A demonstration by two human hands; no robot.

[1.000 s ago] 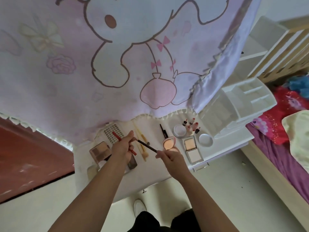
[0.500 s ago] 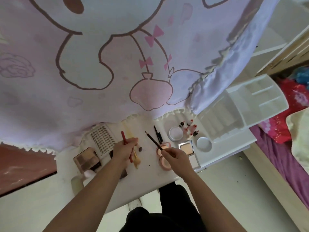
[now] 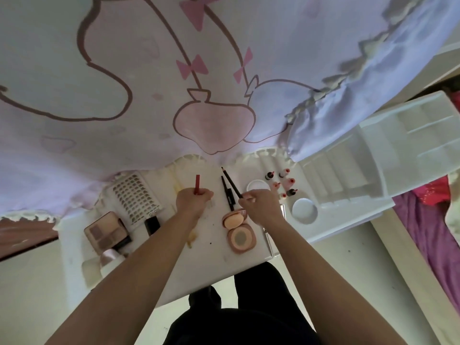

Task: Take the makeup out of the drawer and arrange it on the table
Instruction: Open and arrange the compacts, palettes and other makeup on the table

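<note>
Arranging step: two pencils held over the table [image 3: 174, 270].
Left hand [image 3: 193, 202] clenched round red pencil [image 3: 197, 183]; right hand [image 3: 260, 205] pinches dark pencil [image 3: 230, 180], beside black pen [image 3: 228, 196]. Next, probably: lay both flat, parallel.

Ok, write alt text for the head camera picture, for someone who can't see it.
From above, a person's left hand grips a red pencil and the right hand pinches a dark pencil over a white table. An open compact, an eyeshadow palette and small bottles sit around them, below a pink cartoon curtain.
</note>
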